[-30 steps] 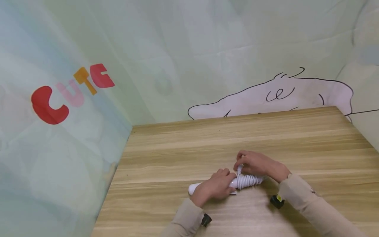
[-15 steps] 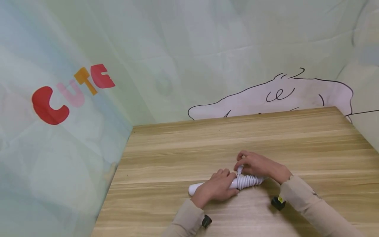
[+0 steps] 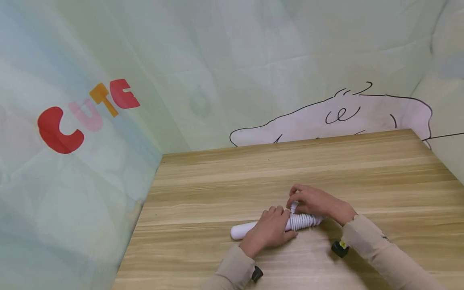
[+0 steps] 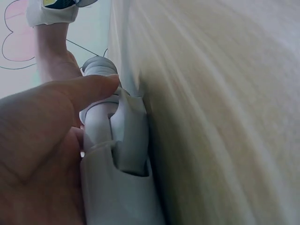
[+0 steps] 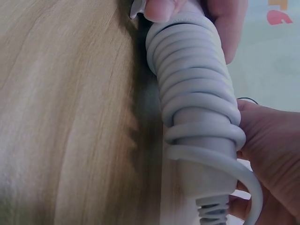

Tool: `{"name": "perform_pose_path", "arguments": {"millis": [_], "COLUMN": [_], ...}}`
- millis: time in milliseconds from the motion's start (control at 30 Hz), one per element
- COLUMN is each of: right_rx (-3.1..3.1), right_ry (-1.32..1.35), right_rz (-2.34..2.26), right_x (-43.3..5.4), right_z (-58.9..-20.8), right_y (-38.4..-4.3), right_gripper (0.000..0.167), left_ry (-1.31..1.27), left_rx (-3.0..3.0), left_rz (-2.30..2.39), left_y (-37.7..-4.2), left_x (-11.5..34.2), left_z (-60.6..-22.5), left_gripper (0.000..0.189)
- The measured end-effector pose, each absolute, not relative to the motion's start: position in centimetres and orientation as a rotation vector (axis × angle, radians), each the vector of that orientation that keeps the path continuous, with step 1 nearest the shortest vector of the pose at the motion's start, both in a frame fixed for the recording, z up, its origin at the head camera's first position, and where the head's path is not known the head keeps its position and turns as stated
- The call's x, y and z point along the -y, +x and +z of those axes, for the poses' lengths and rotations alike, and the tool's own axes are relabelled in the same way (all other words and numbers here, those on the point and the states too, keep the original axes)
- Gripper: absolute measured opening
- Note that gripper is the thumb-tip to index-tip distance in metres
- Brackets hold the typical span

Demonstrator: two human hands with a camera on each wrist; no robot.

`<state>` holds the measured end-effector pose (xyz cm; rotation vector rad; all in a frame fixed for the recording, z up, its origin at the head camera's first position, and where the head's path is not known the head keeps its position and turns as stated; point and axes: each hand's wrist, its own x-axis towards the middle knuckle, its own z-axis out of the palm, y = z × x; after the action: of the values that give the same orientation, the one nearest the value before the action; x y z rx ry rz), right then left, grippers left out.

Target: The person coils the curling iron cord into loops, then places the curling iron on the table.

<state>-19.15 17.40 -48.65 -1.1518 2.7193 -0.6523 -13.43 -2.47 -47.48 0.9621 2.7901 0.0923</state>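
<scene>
A white curling iron (image 3: 243, 230) lies on the wooden table, its tip pointing left. Its white cord (image 3: 304, 221) is wound in several turns around the handle; in the right wrist view the coils (image 5: 194, 75) sit tight, looser near the ribbed cord exit (image 5: 212, 209). My left hand (image 3: 268, 229) grips the iron just left of the coils, the thumb on the near side by the clamp lever (image 4: 132, 136). My right hand (image 3: 313, 200), above the handle's far side, pinches the cord's plug end (image 3: 293, 208), partly hidden by its fingers.
The wood-grain table (image 3: 203, 181) extends around the iron. Behind it hangs a pale printed cloth (image 3: 217, 80) with a cartoon outline; another to the left bears coloured letters (image 3: 61, 129). Small black wrist devices (image 3: 340, 248) hang from both sleeves.
My left hand has slid slightly right along the iron, its thumb now reaching the coils. My right hand stays almost still at the plug end.
</scene>
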Motion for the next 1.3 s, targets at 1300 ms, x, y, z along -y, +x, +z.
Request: {"name": "perform_pose_path", "arguments": {"millis": [1300], "right_rx": [-2.741], "right_ry": [-1.130], "right_rz": [-0.679], "right_x": [-17.32], "right_z": [-49.06], "right_y": [-19.16], "right_gripper": [0.022], "left_ry": [1.002], "left_rx": [-2.762], "left_rz": [0.161], "left_y": [-14.09], "left_x": [3.08], "left_z": [-47.81], "left_gripper": [0.056]}}
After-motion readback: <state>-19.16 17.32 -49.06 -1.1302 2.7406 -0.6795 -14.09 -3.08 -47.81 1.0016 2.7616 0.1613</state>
